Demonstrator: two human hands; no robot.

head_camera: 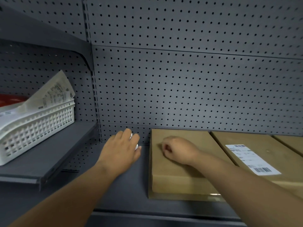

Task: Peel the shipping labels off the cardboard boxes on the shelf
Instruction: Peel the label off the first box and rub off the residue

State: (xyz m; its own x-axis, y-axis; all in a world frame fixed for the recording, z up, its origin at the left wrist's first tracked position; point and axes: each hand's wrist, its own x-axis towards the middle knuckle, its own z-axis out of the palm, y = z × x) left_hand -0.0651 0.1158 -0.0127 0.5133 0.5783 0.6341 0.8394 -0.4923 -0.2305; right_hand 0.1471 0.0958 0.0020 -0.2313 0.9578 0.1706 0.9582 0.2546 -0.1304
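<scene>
A flat cardboard box [173, 174] lies on the grey shelf [124, 185], its top bare of any label. My right hand [175, 149] rests on that top with its fingers curled under. To its right lies a second cardboard box [229, 141] with a white shipping label [252, 158] stuck on its top. My left hand [123, 149] hovers over the shelf left of the first box, its fingers curled round a small piece of white paper [136, 146] that shows only between the fingers.
A white plastic basket [37, 126] holding peeled labels [54, 94] stands on a higher shelf at the left. Something red [11, 99] sits behind it. A third box [291, 141] shows at the far right. Grey pegboard [180, 79] backs the shelves.
</scene>
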